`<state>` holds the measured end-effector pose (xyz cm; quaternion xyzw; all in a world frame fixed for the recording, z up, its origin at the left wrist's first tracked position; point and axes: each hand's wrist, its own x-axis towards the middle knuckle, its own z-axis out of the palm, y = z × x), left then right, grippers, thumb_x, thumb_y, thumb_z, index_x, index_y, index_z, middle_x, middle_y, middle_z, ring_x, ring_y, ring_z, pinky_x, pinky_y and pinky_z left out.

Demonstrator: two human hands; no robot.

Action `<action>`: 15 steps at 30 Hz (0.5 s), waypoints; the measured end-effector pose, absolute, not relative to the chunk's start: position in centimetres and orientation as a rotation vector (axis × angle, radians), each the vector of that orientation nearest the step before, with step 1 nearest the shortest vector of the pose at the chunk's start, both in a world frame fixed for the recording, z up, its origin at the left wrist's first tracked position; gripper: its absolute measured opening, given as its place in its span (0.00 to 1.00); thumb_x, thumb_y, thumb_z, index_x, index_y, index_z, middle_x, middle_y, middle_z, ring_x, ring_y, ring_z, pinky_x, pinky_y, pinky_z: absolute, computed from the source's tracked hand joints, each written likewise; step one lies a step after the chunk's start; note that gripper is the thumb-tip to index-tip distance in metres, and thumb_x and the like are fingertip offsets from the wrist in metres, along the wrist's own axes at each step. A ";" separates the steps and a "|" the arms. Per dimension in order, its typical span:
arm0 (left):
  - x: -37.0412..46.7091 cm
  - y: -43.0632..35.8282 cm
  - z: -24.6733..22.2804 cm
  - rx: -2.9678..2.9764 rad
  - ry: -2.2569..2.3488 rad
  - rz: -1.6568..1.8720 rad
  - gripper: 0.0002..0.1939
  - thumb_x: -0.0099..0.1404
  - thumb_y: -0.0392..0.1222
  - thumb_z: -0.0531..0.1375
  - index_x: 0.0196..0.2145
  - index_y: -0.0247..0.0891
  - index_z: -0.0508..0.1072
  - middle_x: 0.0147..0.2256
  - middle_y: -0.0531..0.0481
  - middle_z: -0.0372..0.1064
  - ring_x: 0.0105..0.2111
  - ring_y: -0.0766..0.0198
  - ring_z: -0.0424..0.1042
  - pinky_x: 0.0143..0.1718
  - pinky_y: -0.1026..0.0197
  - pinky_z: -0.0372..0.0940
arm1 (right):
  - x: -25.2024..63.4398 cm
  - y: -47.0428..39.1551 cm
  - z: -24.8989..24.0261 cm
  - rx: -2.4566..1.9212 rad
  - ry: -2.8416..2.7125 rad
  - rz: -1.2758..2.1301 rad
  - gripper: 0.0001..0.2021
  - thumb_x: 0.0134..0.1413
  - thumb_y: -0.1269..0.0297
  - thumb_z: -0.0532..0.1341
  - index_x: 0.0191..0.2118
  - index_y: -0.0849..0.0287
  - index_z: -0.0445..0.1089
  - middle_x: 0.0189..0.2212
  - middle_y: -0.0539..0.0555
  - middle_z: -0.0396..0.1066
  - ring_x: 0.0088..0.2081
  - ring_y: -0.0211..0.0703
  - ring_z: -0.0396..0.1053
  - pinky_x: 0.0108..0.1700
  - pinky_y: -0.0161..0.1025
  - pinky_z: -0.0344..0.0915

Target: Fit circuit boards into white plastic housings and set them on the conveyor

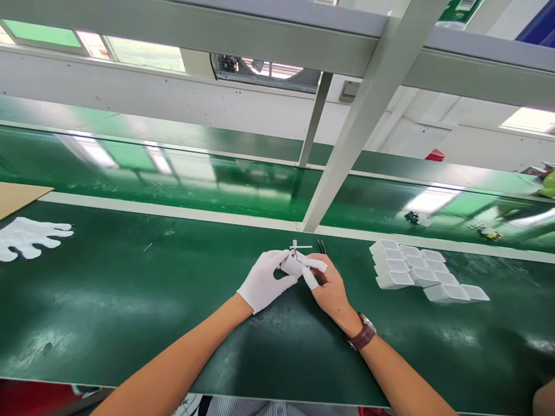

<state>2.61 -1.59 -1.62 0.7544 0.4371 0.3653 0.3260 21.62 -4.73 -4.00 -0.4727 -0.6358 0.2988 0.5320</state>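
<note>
A small white plastic part (291,265), with a bit of red wire and a thin white bar at its top, is held above the green table (208,341). My left hand (265,281), in a white glove, grips it from the left between thumb and fingers. From the other side, my right hand (330,288) closes on the same part. White covers sit on its fingertips, and a watch (363,332) is on that wrist. Dark tweezers (321,247) lie just behind my right hand. The exact kind of the part is too small to make out.
Several clear plastic boxes (392,266) stand grouped to the right. A white glove (32,238) and cardboard (19,196) lie at the left. A slanting metal post (347,144) rises behind my hands. Small wired parts (417,218) rest on the green surface behind.
</note>
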 end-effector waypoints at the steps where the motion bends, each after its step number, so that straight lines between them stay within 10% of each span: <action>1: 2.5 -1.4 -1.6 1.938 1.152 0.909 0.25 0.59 0.39 0.66 0.55 0.45 0.73 0.45 0.47 0.74 0.41 0.57 0.72 0.43 0.56 0.70 | 21.6 -4.8 -4.0 -1.128 -1.609 0.626 0.11 0.62 0.65 0.61 0.50 0.49 0.73 0.48 0.56 0.69 0.47 0.47 0.71 0.46 0.45 0.75; 6: 1.7 -1.0 -1.4 1.756 1.229 0.705 0.17 0.58 0.50 0.67 0.42 0.41 0.77 0.32 0.53 0.73 0.30 0.63 0.70 0.35 0.60 0.68 | 21.2 -5.0 -3.6 -1.064 -1.845 0.472 0.16 0.64 0.71 0.57 0.55 0.49 0.70 0.50 0.57 0.69 0.51 0.49 0.70 0.53 0.50 0.72; 15: -0.7 4.3 1.1 1.646 1.553 0.928 0.16 0.58 0.49 0.66 0.42 0.39 0.77 0.41 0.47 0.79 0.41 0.55 0.76 0.49 0.56 0.69 | 20.7 -5.5 -4.4 -1.038 -1.938 0.393 0.24 0.64 0.71 0.57 0.64 0.51 0.59 0.56 0.61 0.66 0.53 0.50 0.71 0.53 0.52 0.75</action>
